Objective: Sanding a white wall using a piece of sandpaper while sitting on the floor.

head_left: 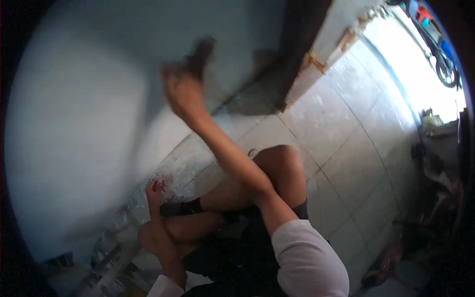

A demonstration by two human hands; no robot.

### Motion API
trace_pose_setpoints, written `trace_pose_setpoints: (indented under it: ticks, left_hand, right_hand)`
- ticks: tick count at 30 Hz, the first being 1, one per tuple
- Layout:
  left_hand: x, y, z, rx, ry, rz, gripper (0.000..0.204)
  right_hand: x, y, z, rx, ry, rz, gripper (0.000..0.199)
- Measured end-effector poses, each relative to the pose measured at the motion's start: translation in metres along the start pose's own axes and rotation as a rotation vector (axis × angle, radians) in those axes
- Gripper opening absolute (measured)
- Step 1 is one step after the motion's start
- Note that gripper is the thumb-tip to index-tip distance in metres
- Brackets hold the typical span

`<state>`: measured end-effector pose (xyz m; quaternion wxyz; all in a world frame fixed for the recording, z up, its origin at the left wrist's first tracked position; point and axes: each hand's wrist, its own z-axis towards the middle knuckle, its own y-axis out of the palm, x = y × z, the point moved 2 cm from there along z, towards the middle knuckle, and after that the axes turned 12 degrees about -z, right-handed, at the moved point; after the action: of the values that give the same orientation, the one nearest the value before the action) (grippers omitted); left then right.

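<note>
Pale blue wall (89, 109), right hand (184, 91) raised at 12 o'clock gripping a dark blurred tool (200, 57).
Left hand (156, 192) low at 7 o'clock, pinching something small (unclear); crouched on wet-looking floor tiles (346, 123), a slip seems likely.

The floor (346, 123) is made of big, pale square tiles with thin dark lines between them. Bright light from the open doorway shines on the tiles at the top right. The person sits right on this floor with bare knees bent up, close to a pale blue wall (74, 123). Where the floor meets the wall, the tiles look dusty and speckled with white bits. At the bottom left, some blurry light-coloured things (106, 262) lie on the floor, too fuzzy to tell what they are. At the far right edge, a dark heap of stuff (430, 208) sits on the tiles.
</note>
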<state>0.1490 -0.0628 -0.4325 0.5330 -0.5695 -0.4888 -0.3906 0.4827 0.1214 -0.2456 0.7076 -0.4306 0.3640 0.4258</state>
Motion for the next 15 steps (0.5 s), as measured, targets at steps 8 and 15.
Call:
trace_pose_setpoints:
  ticks: [8,15]
  left_hand:
    - [-0.001,0.003,0.005,-0.126,-0.002,0.135,0.024]
    - [0.011,0.006,0.000,-0.105,0.064,-0.041,0.025]
  right_hand:
    - [-0.007,0.028,-0.024,0.283,-0.216,-0.320,0.097]
    - [-0.027,0.057,-0.064,0.043,0.044,-0.234,0.093]
